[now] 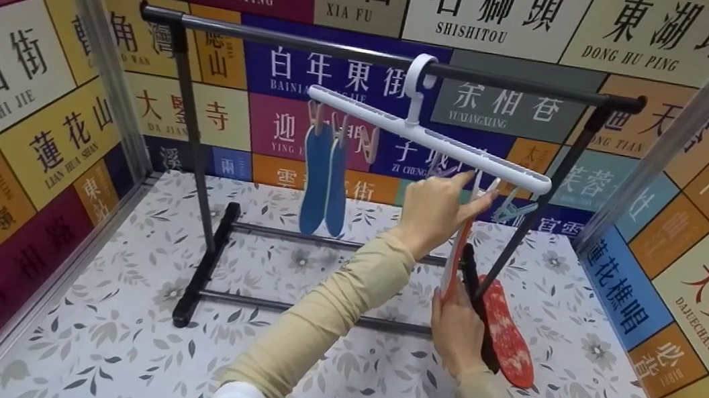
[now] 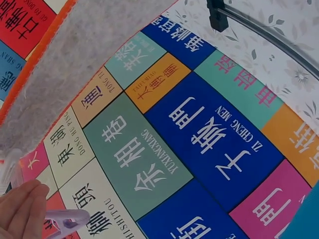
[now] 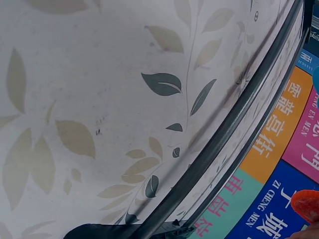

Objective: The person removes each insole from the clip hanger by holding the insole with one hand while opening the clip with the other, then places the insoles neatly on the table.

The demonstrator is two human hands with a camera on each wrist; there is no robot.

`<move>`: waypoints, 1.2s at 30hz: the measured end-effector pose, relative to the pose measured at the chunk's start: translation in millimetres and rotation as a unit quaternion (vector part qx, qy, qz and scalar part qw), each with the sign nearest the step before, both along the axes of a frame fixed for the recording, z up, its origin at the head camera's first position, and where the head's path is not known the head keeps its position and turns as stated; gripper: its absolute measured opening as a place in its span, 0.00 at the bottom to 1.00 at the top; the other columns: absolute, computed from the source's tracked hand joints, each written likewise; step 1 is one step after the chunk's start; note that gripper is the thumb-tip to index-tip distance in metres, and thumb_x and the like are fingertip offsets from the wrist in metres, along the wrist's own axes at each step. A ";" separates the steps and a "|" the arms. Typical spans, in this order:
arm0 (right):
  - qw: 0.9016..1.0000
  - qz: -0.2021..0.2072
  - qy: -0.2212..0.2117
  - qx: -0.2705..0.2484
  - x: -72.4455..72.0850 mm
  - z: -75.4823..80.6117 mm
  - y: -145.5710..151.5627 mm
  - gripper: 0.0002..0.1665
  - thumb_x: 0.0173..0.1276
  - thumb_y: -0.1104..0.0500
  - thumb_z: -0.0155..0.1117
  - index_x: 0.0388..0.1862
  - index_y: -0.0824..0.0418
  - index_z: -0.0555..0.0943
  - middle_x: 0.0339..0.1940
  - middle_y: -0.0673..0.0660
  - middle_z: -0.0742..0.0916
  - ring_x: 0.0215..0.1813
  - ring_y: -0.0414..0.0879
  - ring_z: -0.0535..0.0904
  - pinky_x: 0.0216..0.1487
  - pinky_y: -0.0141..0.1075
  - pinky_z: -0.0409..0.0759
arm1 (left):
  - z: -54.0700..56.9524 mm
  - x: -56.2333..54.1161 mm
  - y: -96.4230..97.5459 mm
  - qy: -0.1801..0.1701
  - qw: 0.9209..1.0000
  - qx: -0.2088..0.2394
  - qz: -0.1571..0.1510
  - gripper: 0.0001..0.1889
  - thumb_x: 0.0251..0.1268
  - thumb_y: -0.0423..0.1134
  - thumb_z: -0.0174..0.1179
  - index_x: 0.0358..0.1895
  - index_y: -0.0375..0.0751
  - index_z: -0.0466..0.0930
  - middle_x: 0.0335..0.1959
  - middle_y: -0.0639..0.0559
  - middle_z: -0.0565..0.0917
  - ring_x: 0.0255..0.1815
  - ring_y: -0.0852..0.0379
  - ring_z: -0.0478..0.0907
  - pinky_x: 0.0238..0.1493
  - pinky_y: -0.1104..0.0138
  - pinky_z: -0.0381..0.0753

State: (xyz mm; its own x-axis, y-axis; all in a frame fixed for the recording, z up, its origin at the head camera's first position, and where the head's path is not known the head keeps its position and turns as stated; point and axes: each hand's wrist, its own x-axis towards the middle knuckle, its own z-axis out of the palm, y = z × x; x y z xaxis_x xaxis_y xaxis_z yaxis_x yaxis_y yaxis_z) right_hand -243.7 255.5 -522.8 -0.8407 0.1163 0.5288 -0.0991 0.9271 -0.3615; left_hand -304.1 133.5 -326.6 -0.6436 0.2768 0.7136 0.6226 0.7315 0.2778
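We list one orange-edged insole (image 1: 455, 262) below the right end of the white hanger (image 1: 429, 138), our right hand (image 1: 458, 333) gripping its lower part, left hand (image 1: 432, 212) seemingly pinching a white clip (image 2: 12, 167) at its top; step, we judge: clipping; next: releasing once the clip bites.

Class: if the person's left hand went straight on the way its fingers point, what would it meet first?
Probably the long white plastic hanger bar, which lies just above the left hand in the head view. Depth is unclear, though, so the hand might pass in front of or behind it.
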 end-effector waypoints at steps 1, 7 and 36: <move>1.000 0.000 -0.002 -0.001 0.8 -0.2 -0.4 0.25 0.76 0.51 0.54 0.62 0.69 0.73 0.46 0.68 0.85 0.28 0.62 0.83 0.29 0.56 0.81 | 1.2 0.0 0.5 -0.004 1.000 0.000 0.001 0.28 0.67 0.63 0.57 0.55 0.43 0.84 0.16 0.57 0.80 0.14 0.65 0.67 0.15 0.74 0.63; 1.000 0.011 0.001 -0.010 5.7 -2.6 -1.8 0.29 0.77 0.50 0.52 0.67 0.69 0.70 0.56 0.68 0.84 0.28 0.62 0.84 0.28 0.55 0.81 | 5.0 -0.1 1.6 -0.006 1.000 0.023 -0.004 0.23 0.65 0.63 0.59 0.37 0.46 0.85 0.14 0.58 0.75 0.14 0.66 0.62 0.16 0.75 0.56; 1.000 0.017 0.021 0.010 25.5 -23.9 5.1 0.22 0.74 0.56 0.57 0.57 0.72 0.75 0.40 0.69 0.85 0.27 0.65 0.83 0.26 0.58 0.79 | 5.8 -0.6 -4.2 0.013 0.998 0.043 -0.037 0.22 0.70 0.54 0.57 0.18 0.47 0.76 0.10 0.59 0.73 0.12 0.67 0.60 0.16 0.76 0.55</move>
